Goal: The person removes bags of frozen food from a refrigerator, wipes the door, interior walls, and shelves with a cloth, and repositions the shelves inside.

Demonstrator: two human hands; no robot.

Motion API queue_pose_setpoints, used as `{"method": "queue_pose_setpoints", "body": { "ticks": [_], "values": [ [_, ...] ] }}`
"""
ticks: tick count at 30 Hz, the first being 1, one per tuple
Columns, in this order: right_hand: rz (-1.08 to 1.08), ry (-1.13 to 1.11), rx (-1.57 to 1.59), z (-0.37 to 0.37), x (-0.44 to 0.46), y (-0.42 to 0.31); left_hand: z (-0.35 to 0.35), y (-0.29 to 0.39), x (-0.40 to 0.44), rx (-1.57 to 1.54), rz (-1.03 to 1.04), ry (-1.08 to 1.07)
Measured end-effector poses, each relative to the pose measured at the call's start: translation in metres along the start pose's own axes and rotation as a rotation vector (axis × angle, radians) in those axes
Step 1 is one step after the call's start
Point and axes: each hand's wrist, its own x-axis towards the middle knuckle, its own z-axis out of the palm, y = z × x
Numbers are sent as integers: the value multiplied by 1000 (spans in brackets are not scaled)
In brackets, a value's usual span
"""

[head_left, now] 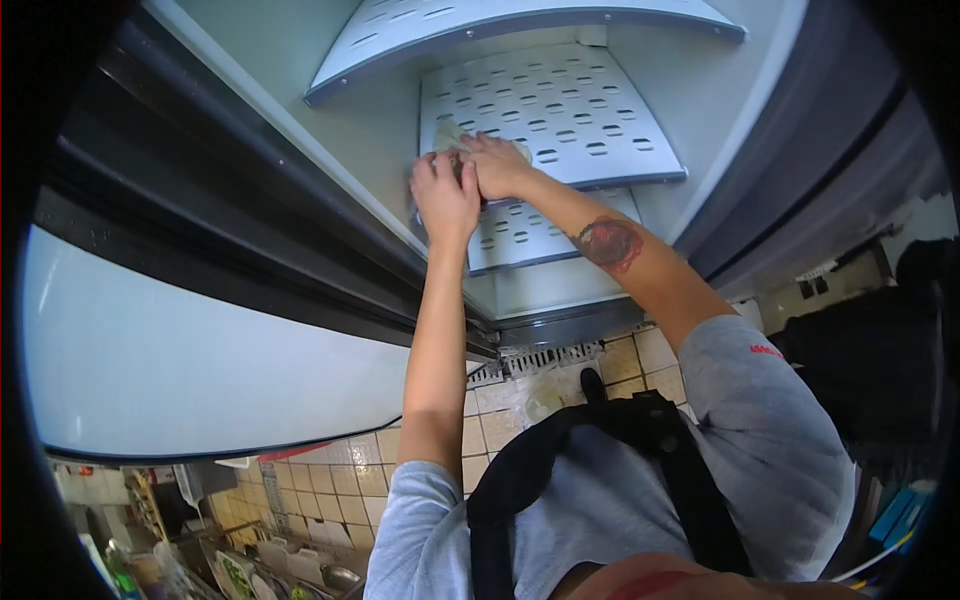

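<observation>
A pale cloth [449, 131] lies on a white slotted shelf [560, 95] inside a tall cabinet. My right hand [494, 166] presses down on the cloth, which shows past the fingertips and beside the hand. Close against it on the left, my left hand [446, 198] rests at the shelf's front left corner, with the fingers stretched out and apart. Something dark shows between the two hands, too covered to make out.
Above is another slotted shelf [520, 22] with a grey front edge; a lower slotted shelf [530, 228] sits beneath. The cabinet's open door [200, 340] fills the left side. Below lie floor tiles [500, 430], a drain grate [550, 358] and a round pale container [543, 402].
</observation>
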Motion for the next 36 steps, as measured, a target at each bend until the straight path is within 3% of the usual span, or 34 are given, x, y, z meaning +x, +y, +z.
{"method": "queue_pose_setpoints", "body": {
  "ticks": [3, 8, 11, 16, 19, 21, 23, 25, 28, 33, 34, 35, 36],
  "values": [
    [115, -26, -86, -8, 30, 46, 11, -15, 1, 190, -4, -91],
    [690, 196, -245, -41, 78, 195, 16, -14, 4, 229, -85, -140],
    [497, 71, -363, -60, 107, 196, 18, -13, 9, 294, -44, -60],
    [340, 277, -162, 21, 215, 138, 15, -6, 11, 277, -122, -41],
    [184, 383, -74, 61, 237, 93, 12, -4, 12, 220, -129, -34],
    [86, 289, -42, 69, 223, 69, 13, -3, 10, 235, -135, -16],
    [-2, -5, 7, 42, 181, 50, 10, -4, 8, 246, -124, -1],
    [-64, -156, 68, 22, 135, 40, 11, -2, 7, 234, -108, 17],
    [-380, 83, 248, 8, 58, 47, 12, -5, 2, 213, -89, 32],
    [-169, -59, 93, -62, -21, 99, 14, -11, 1, 216, -129, -24],
    [-19, -154, -262, -91, -29, 103, 12, -8, 2, 212, -159, -58],
    [-36, -38, -718, -108, -36, 121, 10, -8, 1, 213, -191, -90],
    [44, 106, -717, -122, -31, 158, 7, -6, -2, 223, -207, -104]
  ]
}}
